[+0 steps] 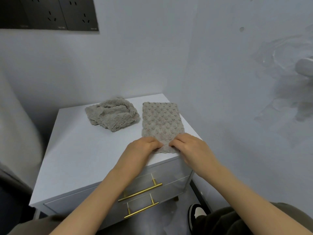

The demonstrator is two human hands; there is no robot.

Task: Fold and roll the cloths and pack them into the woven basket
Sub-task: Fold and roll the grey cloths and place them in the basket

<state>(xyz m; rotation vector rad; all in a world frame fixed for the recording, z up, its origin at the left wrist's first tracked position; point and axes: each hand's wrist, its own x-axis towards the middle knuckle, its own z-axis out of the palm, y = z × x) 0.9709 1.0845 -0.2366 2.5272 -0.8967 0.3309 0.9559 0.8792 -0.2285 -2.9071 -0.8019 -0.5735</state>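
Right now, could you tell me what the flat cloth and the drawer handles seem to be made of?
Flat cloth: likely plush microfibre or fleece, matte beige, judging by its raised tufted bumps. Drawer handles: probably brushed brass-coloured metal, given their dull golden sheen.

Diffuse cool light, even across the frame and moderately bright; source not visible. Shadows are soft and weak: a thin one under the crumpled cloth (111, 114), a darker zone below the cabinet top (81, 158) on the drawer fronts. Brass handles (140, 192) carry a mild sheen. Centre is sharp, weave of the flat cloth (160, 119) resolves. Wide-angle bowing on cabinet edges and wall corner. Left edge smeared, grey shape (18, 124) unreadable. Right wall (284, 78) shows watery smear artefacts. Bottom corners dim.
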